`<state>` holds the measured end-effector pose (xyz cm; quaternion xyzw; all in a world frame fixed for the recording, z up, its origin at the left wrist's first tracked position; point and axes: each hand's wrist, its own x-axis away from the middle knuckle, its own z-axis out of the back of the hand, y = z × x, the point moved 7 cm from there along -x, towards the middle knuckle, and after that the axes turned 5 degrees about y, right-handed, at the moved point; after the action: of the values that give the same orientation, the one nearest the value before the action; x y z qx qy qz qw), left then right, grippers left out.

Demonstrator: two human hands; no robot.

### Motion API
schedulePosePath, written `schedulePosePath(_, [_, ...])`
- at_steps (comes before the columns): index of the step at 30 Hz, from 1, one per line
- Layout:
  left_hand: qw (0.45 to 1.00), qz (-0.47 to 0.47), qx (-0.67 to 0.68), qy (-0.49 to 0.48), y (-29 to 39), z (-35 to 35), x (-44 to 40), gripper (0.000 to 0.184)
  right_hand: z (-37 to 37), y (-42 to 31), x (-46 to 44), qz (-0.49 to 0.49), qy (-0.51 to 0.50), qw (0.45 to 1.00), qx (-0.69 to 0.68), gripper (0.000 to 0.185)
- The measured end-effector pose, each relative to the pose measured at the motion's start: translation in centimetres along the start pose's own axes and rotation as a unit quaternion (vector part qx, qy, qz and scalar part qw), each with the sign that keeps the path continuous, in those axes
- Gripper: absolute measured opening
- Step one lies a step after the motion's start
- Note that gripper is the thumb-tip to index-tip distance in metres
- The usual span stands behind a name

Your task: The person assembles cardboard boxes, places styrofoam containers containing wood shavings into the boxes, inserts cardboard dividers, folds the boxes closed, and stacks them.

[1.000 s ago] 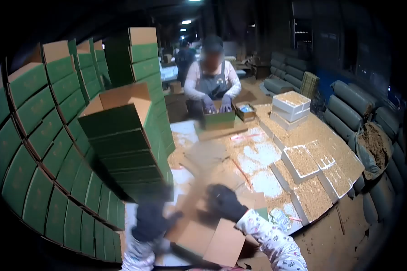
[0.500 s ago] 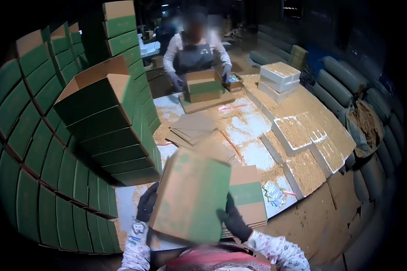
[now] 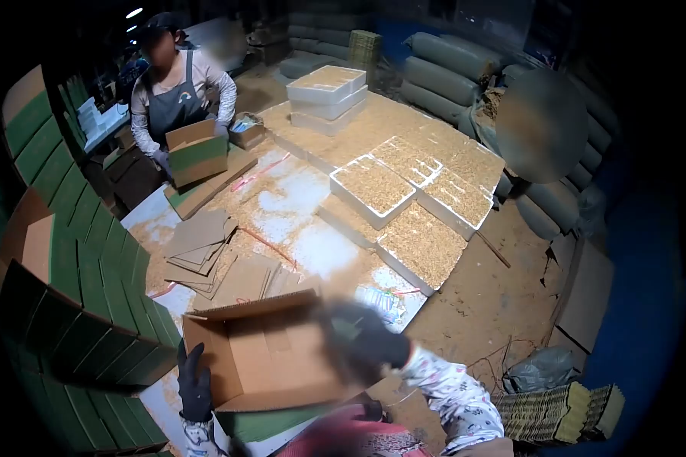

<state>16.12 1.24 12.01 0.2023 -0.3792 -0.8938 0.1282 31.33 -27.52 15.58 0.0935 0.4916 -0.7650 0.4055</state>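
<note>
An open cardboard box [image 3: 274, 356] is right in front of me, its bare brown inside facing up. My left hand [image 3: 194, 385], in a dark glove, grips the box's left side with the fingers against the outer wall. At the box's right end is my right hand [image 3: 364, 340], also gloved; motion smears its fingers, and whether it touches the box is unclear. Beyond the box lie flat cardboard sheets [image 3: 198, 240]. Small printed packets [image 3: 381, 303] lie on the table near my right hand.
Stacked green-and-brown boxes [image 3: 91, 282] rise on my left. White trays [image 3: 373, 186] filled with grainy, sawdust-like material cover the table's right side. Across the table a co-worker [image 3: 179, 103] handles another box [image 3: 197, 156]. Filled sacks [image 3: 442, 80] line the back.
The box has turned from its closed outer face showing to its open inside facing up. My right hand has moved up to its right end, and the view has swung right.
</note>
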Motion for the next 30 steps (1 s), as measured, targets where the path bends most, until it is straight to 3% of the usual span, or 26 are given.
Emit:
schedulePosePath(1, [0.999,0.029,-0.021,-0.009,-0.3,-0.1,0.2,0.047,3.9,5.6,0.9,-0.137,0.132,0.982,0.009,0.035])
schedulePosePath(2, [0.997,0.063,0.043,-0.020,-0.4,-0.5,0.1,0.050,8.8,10.2,2.7,-0.183,0.255,0.941,0.122,0.038])
schedulePosePath(3, [0.989,0.099,0.108,-0.029,-0.4,-0.8,-0.1,0.054,12.2,16.4,6.3,-0.199,0.349,0.877,0.265,0.046])
schedulePosePath(4, [0.986,0.109,0.115,-0.044,-0.2,-1.0,-0.6,0.056,14.5,22.4,10.7,-0.278,0.390,0.803,0.353,0.055])
schedulePosePath(5, [0.983,0.120,0.123,-0.057,-0.1,-1.2,-1.1,0.059,15.7,31.5,16.9,-0.360,0.404,0.789,0.291,0.066])
schedulePosePath(6, [0.980,0.132,0.131,-0.070,0.0,-1.4,-1.6,0.062,14.3,32.0,18.4,-0.506,0.500,0.692,-0.120,0.075])
schedulePosePath(7, [0.978,0.136,0.127,-0.095,0.3,-1.5,-2.0,0.064,12.7,42.1,25.0,-0.567,0.409,0.701,-0.139,0.080])
schedulePosePath(9, [0.972,0.145,0.117,-0.145,0.2,-1.6,-2.8,0.068,9.6,40.4,24.2,-0.462,0.448,0.707,-0.293,0.079])
schedulePosePath(13, [0.967,0.157,0.085,-0.180,-0.7,-1.0,-3.0,0.070,7.9,36.0,24.6,-0.462,0.503,0.658,-0.316,0.068])
schedulePosePath(16, [0.976,0.155,0.086,-0.130,-1.1,-1.0,-3.3,0.065,7.8,32.8,24.3,-0.451,0.494,0.648,-0.365,0.061])
schedulePosePath(17, [0.978,0.153,0.092,-0.111,-1.3,-1.0,-3.1,0.064,7.8,35.3,26.8,-0.410,0.408,0.778,-0.246,0.057])
schedulePosePath(18, [0.978,0.152,0.094,-0.104,-1.1,-1.1,-2.9,0.063,7.7,37.2,29.2,-0.341,0.342,0.868,-0.111,0.054])
schedulePosePath(21, [0.978,0.152,0.108,-0.092,-0.3,-1.2,-3.2,0.061,8.5,32.5,26.8,-0.426,0.391,0.769,-0.271,0.041])
schedulePosePath(23, [0.976,0.151,0.129,-0.091,-0.5,-1.0,-3.3,0.061,7.9,33.3,27.2,-0.487,0.414,0.633,-0.435,0.042])
schedulePosePath(24, [0.976,0.151,0.128,-0.094,-0.4,-0.9,-3.2,0.061,7.6,31.6,26.1,-0.500,0.417,0.529,-0.544,0.041])
schedulePosePath(25, [0.976,0.149,0.128,-0.097,-0.3,-0.9,-3.2,0.061,7.9,27.6,23.2,-0.499,0.393,0.514,-0.576,0.037])
schedulePosePath(27, [0.975,0.148,0.138,-0.094,0.1,-1.0,-3.4,0.061,8.3,24.3,20.6,-0.468,0.385,0.549,-0.575,0.039])
schedulePosePath(30, [0.971,0.145,0.169,-0.086,0.1,-1.0,-3.4,0.063,8.4,16.9,13.7,-0.452,0.311,0.550,-0.629,0.050])
